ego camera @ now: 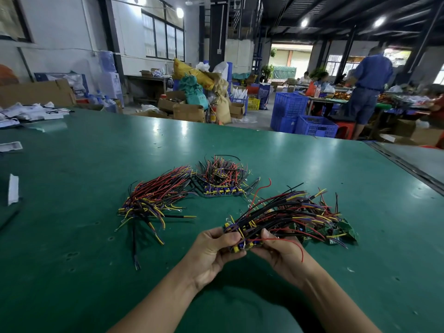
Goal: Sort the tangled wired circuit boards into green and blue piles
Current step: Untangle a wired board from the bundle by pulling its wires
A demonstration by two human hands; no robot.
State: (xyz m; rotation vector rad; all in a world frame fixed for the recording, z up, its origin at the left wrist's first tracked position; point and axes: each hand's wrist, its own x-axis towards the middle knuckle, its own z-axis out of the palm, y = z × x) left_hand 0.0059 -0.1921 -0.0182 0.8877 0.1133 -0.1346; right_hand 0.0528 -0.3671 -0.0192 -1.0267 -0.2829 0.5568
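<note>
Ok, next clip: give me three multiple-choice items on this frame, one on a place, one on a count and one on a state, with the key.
1. Where does the held bundle lie relative to the left pile and the far pile?
A. Left of both.
B. Right of both, nearest the person.
C. Beyond both.

2. How many separate clusters of wired boards show on the table, counting the held one?
A. Two.
B. Three.
C. Five.

3. What are the left hand and right hand doing?
A. Both grip the bundle's near end.
B. Only the left grips it.
C. Both lie flat on the table.

Key:
1 B: it sits at the right, closest to the camera.
2 B: three clusters lie apart on the green top.
3 A: fingers of both hands curl round the same end.
</note>
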